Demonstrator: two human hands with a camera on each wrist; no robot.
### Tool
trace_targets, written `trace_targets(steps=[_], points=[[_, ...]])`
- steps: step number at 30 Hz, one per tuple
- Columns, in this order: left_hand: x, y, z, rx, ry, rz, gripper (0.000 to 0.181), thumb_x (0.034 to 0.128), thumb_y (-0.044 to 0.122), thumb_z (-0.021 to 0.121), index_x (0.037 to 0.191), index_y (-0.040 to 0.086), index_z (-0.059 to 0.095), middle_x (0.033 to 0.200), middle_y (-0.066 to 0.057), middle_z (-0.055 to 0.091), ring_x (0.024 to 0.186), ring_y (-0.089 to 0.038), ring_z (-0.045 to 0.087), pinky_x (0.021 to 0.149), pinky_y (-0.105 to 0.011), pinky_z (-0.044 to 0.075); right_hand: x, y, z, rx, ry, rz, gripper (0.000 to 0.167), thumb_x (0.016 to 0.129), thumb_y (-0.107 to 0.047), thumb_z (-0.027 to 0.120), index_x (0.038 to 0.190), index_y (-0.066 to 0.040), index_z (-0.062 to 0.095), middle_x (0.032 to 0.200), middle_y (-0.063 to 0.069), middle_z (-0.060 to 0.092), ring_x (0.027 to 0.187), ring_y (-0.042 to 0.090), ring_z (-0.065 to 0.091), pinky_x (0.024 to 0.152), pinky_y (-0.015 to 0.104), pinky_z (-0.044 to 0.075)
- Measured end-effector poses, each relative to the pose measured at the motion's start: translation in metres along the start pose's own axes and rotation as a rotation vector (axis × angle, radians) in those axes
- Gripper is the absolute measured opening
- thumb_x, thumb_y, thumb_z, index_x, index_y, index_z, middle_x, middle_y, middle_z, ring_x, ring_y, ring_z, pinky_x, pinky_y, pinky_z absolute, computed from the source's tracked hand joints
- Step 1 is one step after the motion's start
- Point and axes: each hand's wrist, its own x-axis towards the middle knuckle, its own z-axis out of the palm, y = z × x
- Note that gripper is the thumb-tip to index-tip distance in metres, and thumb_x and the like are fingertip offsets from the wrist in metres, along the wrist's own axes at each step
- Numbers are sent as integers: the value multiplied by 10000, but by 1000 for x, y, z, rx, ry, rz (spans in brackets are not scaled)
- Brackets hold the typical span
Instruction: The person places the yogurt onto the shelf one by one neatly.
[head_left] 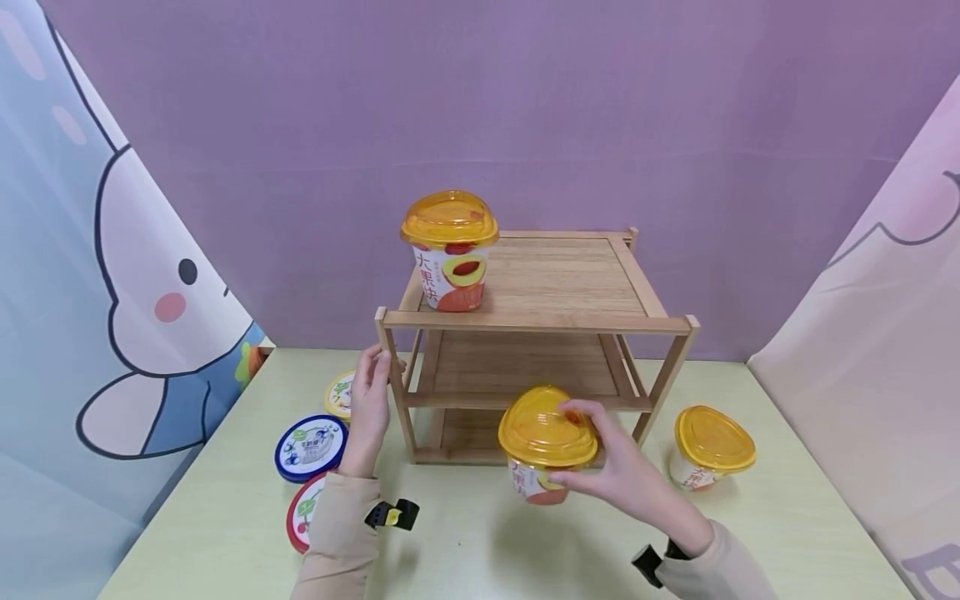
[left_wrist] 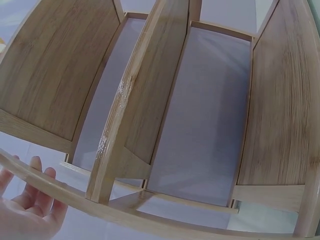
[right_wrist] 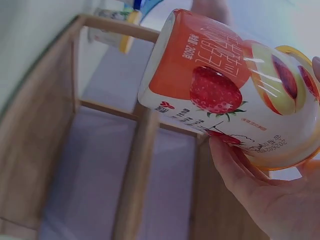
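Right hand (head_left: pixel 626 475) grasping yellow-lidded cup (head_left: pixel 534 435), held above surface (head_left: pixel 450 542) before wooden rack (head_left: pixel 566 275), near its front edge. Left hand (head_left: pixel 369 408) at rack's left front post (head_left: pixel 406 425); gripping or not, cannot tell. Second cup (head_left: pixel 452 271) at rack top's left front corner.

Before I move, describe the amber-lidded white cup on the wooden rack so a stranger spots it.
Find the tiered brown wooden rack. Near its top board's front-left corner stands that fruit-printed white cup, alone up there: one lookalike is in your right hand, another lookalike sits on the pale table.
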Motion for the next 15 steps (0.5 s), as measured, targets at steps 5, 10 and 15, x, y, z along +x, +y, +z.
trace_targets(steps=[5,10,15], points=[[0,0,-1,2,-1,-8,304,961,194,357,1141,-37,443,908,-148,556,839,-22,509,819,-242,396,5,-8,-17,-10,6,-37,670,686,-129,753,1221,-109,350,1165,103,484,998,225,533,808,321,476],[0,2,-1,-8,-2,-10,308,960,191,358,1140,-44,443,904,-136,557,839,-23,514,824,-245,397,10,-17,-34,-34,31,-70,682,690,-99,746,1232,-107,333,1149,76,474,984,140,520,803,273,468],[0,3,-1,-12,-1,-12,304,960,182,356,1138,-49,442,900,-127,559,835,-26,516,823,-242,399,16,-27,-51,-9,47,-88,696,704,-30,723,1259,-81,306,1162,98,450,969,64,504,792,199,456]])
